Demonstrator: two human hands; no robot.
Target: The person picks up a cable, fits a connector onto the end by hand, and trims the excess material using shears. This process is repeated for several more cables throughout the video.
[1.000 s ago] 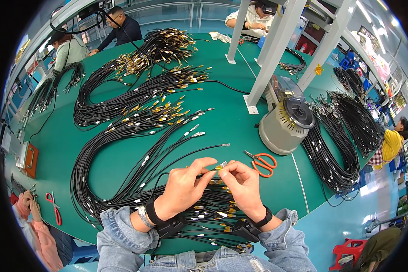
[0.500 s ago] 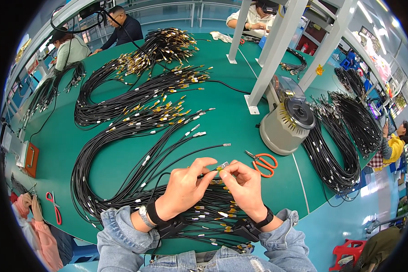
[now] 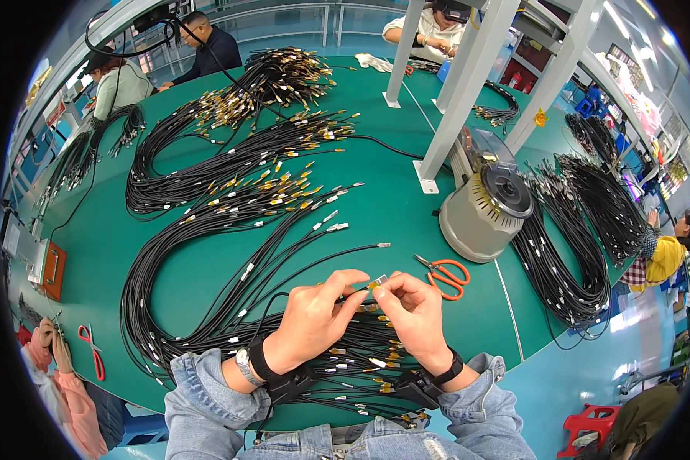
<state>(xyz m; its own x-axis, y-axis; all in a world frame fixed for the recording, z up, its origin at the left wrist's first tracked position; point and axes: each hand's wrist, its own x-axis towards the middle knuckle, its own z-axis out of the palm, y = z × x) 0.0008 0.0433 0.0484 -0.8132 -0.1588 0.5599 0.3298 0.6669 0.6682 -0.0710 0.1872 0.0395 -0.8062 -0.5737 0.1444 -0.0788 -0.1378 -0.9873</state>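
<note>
A green worktop [image 3: 406,222] fills most of the room's foreground, its right edge giving way to blue floor [image 3: 548,402]. The small connector [image 3: 380,280], clear with a yellow part, sits between the two hands, above a bundle of black cables [image 3: 356,337]. The right hand [image 3: 412,310] pinches it between thumb and forefinger; the left hand [image 3: 314,314] is curled, thumb and forefinger tips close beside the yellow part, though whether they grip it I cannot tell. Cable bundles bound the left side; orange-handled scissors [image 3: 454,280] and a rounded beige machine [image 3: 479,218] stand to the right, with bare green surface between.
</note>
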